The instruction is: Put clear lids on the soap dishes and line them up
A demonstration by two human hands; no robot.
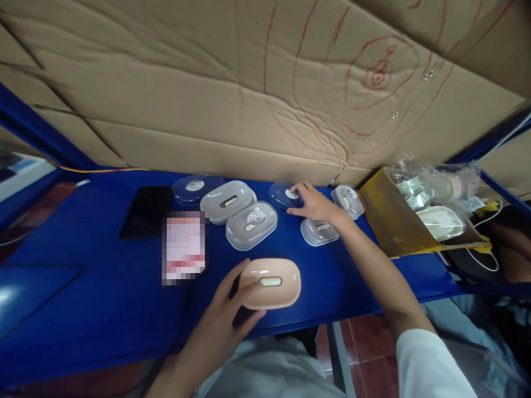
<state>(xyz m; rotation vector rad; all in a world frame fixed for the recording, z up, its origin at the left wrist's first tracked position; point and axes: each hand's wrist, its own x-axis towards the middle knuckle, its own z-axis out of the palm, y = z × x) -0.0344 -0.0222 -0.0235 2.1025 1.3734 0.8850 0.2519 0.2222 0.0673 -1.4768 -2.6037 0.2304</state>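
Observation:
My left hand (pixel 224 312) grips a peach oval plastic box (pixel 284 273) near the front edge of the blue table. Its thumb lies by the pale slot in the top. Farther back, my right hand (pixel 314 204) has thumb and fingers closed around the right side of a clear plastic lid (pixel 277 194) with a round sticker. Under my right wrist sits a clear-covered grey box (pixel 317 233), partly hidden by the arm. Another small covered box (pixel 348 200) stands just right of that hand.
Left of centre are grey oval boxes (pixel 227 202) (pixel 251 235) and another clear lid (pixel 186 193). A black tablet-like slab (pixel 145 213) and a blurred pink item (pixel 185 246) lie farther left. An open carton (pixel 379 213) of wrapped pieces stands right, before a cardboard wall (pixel 186 88).

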